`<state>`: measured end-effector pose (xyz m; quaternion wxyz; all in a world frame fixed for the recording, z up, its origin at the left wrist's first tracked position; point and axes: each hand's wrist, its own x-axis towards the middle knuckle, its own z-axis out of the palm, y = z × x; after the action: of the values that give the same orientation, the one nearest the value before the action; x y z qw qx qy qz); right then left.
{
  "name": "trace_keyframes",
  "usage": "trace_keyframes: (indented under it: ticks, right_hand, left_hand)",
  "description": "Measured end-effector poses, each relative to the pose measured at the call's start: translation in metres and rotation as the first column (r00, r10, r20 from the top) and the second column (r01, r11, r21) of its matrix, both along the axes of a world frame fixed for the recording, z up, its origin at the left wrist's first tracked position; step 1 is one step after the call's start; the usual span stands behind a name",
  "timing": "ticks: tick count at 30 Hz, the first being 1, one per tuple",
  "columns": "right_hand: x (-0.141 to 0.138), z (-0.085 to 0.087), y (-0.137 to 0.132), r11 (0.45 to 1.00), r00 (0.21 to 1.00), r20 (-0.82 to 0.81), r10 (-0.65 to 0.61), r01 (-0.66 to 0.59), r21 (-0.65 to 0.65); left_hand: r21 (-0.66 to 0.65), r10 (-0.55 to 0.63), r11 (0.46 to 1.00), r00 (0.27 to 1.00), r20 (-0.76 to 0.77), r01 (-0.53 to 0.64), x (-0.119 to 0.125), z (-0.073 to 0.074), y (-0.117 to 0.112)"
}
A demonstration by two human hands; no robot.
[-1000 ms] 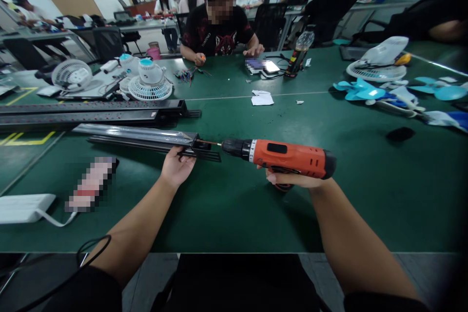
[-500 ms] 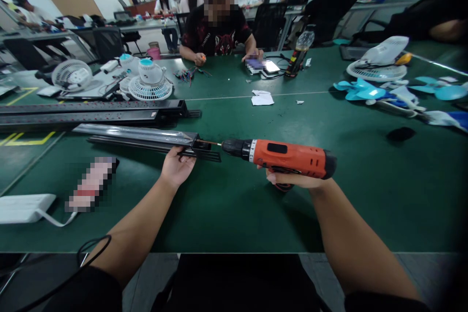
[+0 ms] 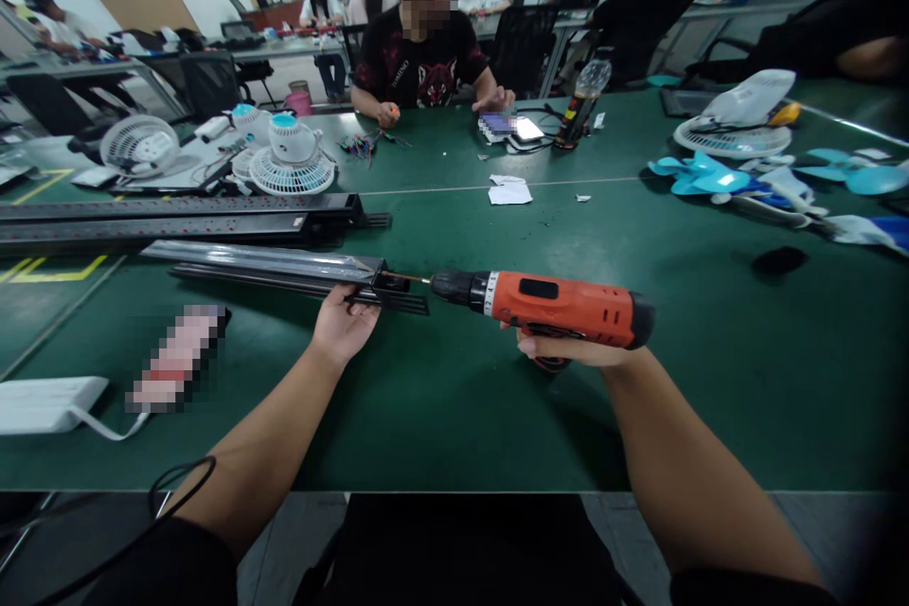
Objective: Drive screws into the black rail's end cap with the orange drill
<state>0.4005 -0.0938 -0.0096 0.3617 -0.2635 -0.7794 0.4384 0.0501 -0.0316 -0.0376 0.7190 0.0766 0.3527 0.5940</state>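
Observation:
My right hand (image 3: 568,346) is wrapped round the grip of an orange and black cordless drill (image 3: 561,303), which points left. A long thin copper-coloured bit (image 3: 406,277) runs from its chuck to the open end of a long black metal profile (image 3: 284,258); whether the tip sits inside the profile is hidden. My left hand (image 3: 345,327) grips the profile near that end from below, fingers curled round its underside. Dark strips (image 3: 404,301) stick out beneath the profile's end. The profile lies slanted across the green table (image 3: 454,407).
More black profiles (image 3: 177,225) lie behind at left. A phone (image 3: 181,355) and a white power bank (image 3: 49,402) are at front left. White fan parts (image 3: 293,161), a bottle (image 3: 579,104), paper (image 3: 509,189) and blue fan blades (image 3: 700,172) lie farther off. A person (image 3: 422,57) sits opposite.
The hand of the person opposite has lifted slightly off the phone-like object there. My hands, the drill and the profile stay practically in place.

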Motion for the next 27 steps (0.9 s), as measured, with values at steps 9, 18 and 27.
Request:
trace_keyframes:
  ticks: [9, 18, 27]
  right_hand:
    - [0.0031, -0.0034, 0.0003, 0.999, 0.999, 0.045, -0.017, 0.015, 0.042]
    - [0.0042, -0.006, 0.0045, 0.989, 0.998, 0.061, 0.018, -0.027, 0.146]
    - [0.0043, -0.0021, 0.0016, 0.994, 0.996, 0.09, -0.013, 0.004, 0.105]
  left_hand:
    - [-0.005, 0.0, 1.0, 1.0, -0.001, 0.0, 0.0011, 0.0023, -0.0006]
    - [-0.018, 0.024, 1.0, 1.0, 0.001, -0.024, 0.0023, 0.0043, -0.0011]
    - [-0.03, 0.035, 0.999, 0.999, -0.024, -0.035, 0.0034, 0.0066, -0.0014]
